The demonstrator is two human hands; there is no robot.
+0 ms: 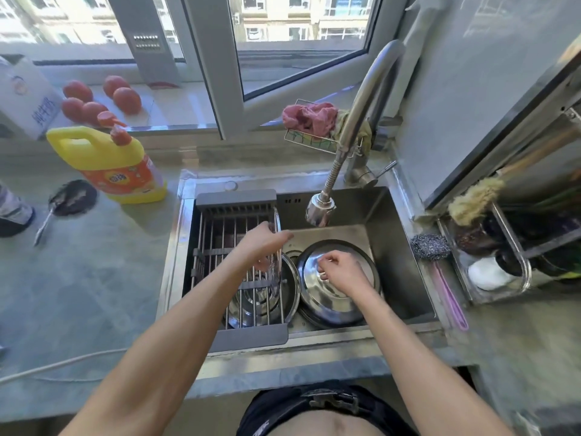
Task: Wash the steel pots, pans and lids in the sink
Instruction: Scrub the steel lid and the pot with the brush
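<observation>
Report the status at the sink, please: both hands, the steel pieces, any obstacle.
Left hand holds upright glass lid over drying rack. Right hand grips knob of round steel lid. Faucet head above, no water visible.

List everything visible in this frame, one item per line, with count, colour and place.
glass lid: one, clear, upright on the rack, held
drying rack: one, grey, over the sink's left half
steel lid: one, silver, sink bottom
steel pot: one, silver, under the rack
sink: one, steel
tap: one, steel, over the sink
detergent bottle: one, yellow, counter
tomatoes: about six, red, windowsill
carton: one, white, windowsill
cloth: one, pink, wire basket
scourer: one, steel, sink edge
left hand: grips the glass lid
right hand: fingers curled at the steel lid's centre
</observation>
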